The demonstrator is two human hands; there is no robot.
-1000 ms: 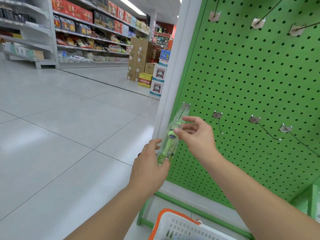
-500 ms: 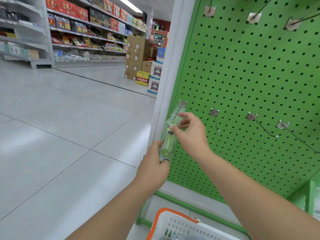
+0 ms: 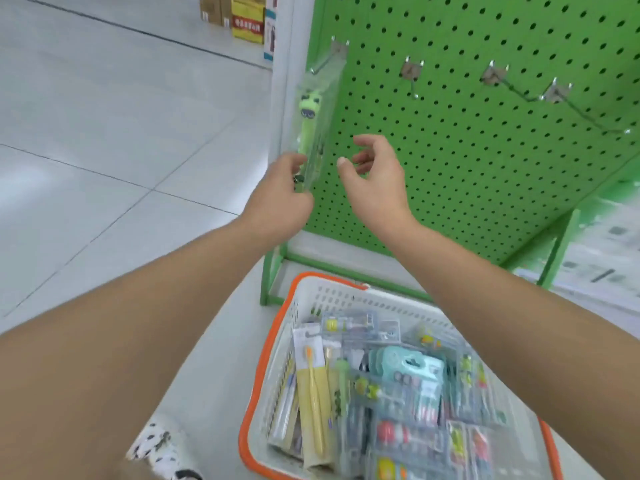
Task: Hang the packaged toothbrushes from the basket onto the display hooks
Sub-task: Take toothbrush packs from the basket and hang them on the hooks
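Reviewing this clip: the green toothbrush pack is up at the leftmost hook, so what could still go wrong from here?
1. The green toothbrush pack hangs near the leftmost hook's tip; it may slide off once the left hand, holding its bottom, lets go.
2. The right hand is off the pack, so nothing steadies its top.
3. A dropped pack could miss the basket and land on the floor.

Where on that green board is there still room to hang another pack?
The three hooks right of the hanging green toothbrush pack look bare, with open pegboard below them. The leftmost hook is taken, and the left hand holds that pack's bottom. The right hand hovers empty beside it. The basket is crowded.
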